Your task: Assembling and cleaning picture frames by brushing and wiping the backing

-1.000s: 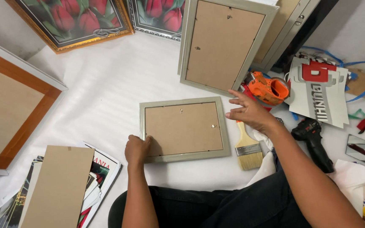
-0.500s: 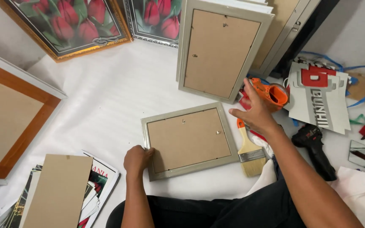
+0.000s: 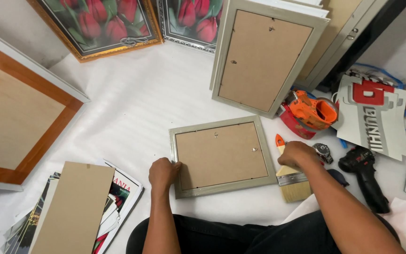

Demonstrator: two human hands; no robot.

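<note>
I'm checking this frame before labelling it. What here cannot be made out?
Head view:
- Front of the small grey frame: it lies back up.
- Paintbrush handle: the right hand covers it, so its grip is unclear.
- Left hand fingertips: curled over the frame's edge.
- Large wooden frame: cut off by the left edge.
- Stack of prints: mostly under a cardboard sheet.

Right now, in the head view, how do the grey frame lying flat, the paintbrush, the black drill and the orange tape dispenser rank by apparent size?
1. Grey frame.
2. Black drill.
3. Orange tape dispenser and paintbrush look alike; the right hand hides part of the brush, so no ranking.
</note>
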